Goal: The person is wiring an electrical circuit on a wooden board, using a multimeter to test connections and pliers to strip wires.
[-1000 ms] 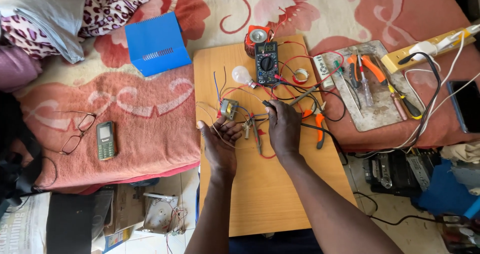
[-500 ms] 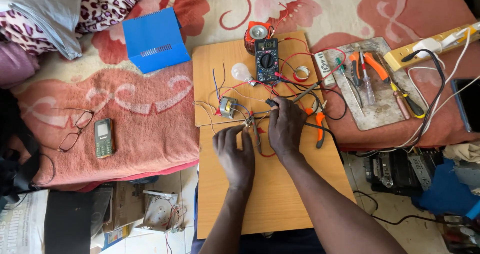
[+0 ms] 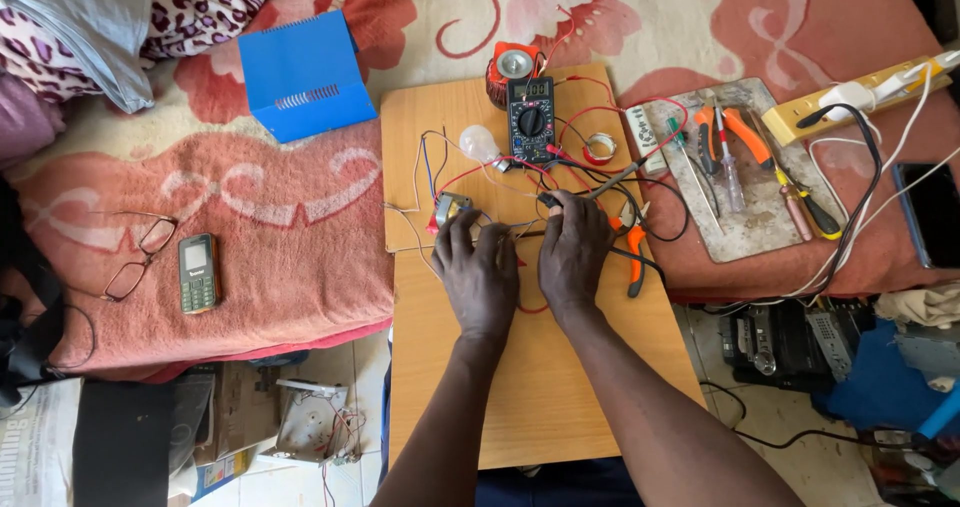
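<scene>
The left hand [image 3: 480, 272] had moved up beside the right hand [image 3: 572, 252] on the worktop [image 3: 540, 387]. Left grip pinched a small motor [image 3: 450, 209]; right grip held a black probe [image 3: 550, 203], among tangled wires [image 3: 600, 182].

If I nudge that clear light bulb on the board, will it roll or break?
The light bulb looks round and glassy, so it would likely roll and seems fragile. Thin wires appear attached, so they would probably tug and limit it on the wooden board.
</scene>
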